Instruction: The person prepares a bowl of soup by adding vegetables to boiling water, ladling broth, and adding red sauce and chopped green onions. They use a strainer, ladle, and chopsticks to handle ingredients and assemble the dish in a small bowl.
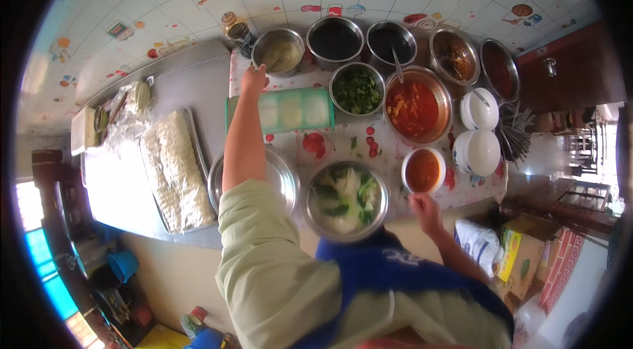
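My left hand (254,80) reaches to the near rim of a steel pot (287,55) of pale minced food, its fingers closed on a spoon's handle. The spoon's other end lies in the pot. Below the white bowl (423,171) of orange-red sauce or soup is my right hand (425,209), fingers curled close to the rim; whether it grips anything is unclear. A steel bowl (346,200) with leafy greens and pale pieces stands at the table's near edge, between my arms. My left forearm passes over a green-framed container (296,110) with clear lids and partly hides an empty steel basin (284,176).
Steel pots of dark liquid (335,40), chopped greens (357,89) and red chili oil (413,104) stand towards the tiled wall. Stacked white bowls (477,152) are at right. A tray of plastic-covered dumplings (175,171) lies left. Cardboard boxes (526,250) sit lower right.
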`<state>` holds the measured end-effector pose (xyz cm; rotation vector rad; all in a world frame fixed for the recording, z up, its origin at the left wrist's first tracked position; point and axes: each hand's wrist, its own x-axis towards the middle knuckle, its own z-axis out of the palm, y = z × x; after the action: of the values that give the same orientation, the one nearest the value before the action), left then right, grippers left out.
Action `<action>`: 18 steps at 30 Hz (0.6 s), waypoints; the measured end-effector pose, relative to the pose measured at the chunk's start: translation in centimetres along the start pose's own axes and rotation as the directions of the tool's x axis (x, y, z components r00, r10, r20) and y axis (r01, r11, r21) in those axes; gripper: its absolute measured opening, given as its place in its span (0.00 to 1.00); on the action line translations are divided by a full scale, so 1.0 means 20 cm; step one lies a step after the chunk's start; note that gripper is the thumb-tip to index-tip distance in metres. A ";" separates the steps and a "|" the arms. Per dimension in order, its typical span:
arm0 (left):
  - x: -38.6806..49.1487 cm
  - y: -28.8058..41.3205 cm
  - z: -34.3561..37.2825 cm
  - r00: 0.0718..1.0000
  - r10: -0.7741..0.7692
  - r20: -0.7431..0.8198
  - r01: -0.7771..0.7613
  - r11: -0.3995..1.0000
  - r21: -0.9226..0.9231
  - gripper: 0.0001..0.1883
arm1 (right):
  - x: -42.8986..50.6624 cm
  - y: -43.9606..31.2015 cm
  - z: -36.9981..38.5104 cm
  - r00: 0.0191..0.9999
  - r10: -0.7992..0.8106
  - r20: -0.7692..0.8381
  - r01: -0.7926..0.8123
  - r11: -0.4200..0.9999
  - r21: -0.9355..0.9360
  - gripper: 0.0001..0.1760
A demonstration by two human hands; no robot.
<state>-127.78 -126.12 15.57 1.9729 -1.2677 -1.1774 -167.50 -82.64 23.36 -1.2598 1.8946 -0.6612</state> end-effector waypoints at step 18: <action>-0.68 0.28 -0.33 0.979 0.204 0.017 -0.198 0.966 -0.164 0.20 | 0.40 -0.79 0.17 0.816 -0.576 0.035 0.568 0.813 0.127 0.06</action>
<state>-127.07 -116.50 28.48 1.6719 -1.3111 -1.1772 -158.10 -96.07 30.77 -1.7746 1.3803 -0.9983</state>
